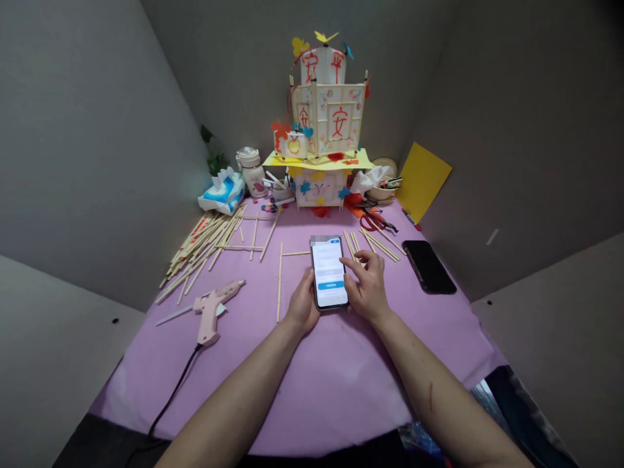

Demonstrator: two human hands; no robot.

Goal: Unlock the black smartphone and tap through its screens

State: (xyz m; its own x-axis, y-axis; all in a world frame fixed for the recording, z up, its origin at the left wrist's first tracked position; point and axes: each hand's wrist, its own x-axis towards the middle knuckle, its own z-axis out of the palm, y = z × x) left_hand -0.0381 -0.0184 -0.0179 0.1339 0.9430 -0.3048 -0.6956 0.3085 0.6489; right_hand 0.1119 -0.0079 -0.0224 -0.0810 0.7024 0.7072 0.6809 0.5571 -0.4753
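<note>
My left hand (pixel 305 304) is wrapped round the lower left side of a smartphone (pixel 330 266), its lit screen white with a blue button. Over the screen's right edge, my right hand (pixel 366 281) has its fingers apart and index finger reaching to the glass; whether it touches I cannot tell. Behind the phone lies a frame of thin wooden sticks (pixel 279 283), partly hidden. Several loose sticks (pixel 380 244) lie just beyond my right hand. To the left, a pink hot glue gun (pixel 210 312) rests on its side with a glue stick in its back.
A tiered paper-and-stick lantern (pixel 340 120) stands at the back of the purple-covered table (pixel 336 377). A stick pile (pixel 205 244) and tissue pack (pixel 221 192) are left. A dark phone (pixel 429 266), red-handled pliers (pixel 385 222) and yellow sheet (pixel 423 183) are right.
</note>
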